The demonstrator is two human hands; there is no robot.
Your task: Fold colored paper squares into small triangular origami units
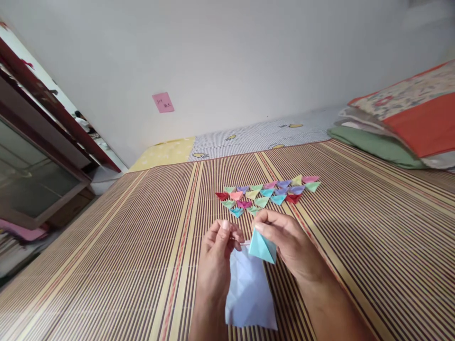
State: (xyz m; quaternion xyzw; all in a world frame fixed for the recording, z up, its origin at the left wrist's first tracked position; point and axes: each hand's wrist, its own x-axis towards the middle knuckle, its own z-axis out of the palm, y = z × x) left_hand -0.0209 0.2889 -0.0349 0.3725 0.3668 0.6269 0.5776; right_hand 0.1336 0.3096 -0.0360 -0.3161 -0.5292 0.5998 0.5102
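Spreading across the lower frame, a striped mat (142, 246) (x1) gives a flat base, w/ a pale wall (227, 61) (x1) behind. Upper R of frame: stacked bedding (419, 128) (x1 pile, layer ct unclear), prob. put at the edge to leave working room. Along the wall base, a checked cloth (249, 139) (x1) & a yellow cloth (167, 154) (x1). Lower ctr: 2 hands, close together, prob. for fine finger work. Right hand (287, 239) pinches a teal folded paper (262, 248) (x1) by its top corner, prob. so the creased faces don't get squashed. Left hand (218, 251) is narrow, thumb near curled fingertips; can't tell if anything's in it. Below the hands, a pale sheet or bag (249, 298) (x1) on the mat, prob. kept within reach. Pink note (163, 102) (x1) on wall, upper L of ctr. Smallest: folded pieces (262, 202), approx. 21, mid-frame, just beyond the hands, in 4 rows of approx. 7, 7, 5 & 2, prob. laid out so each colour shows
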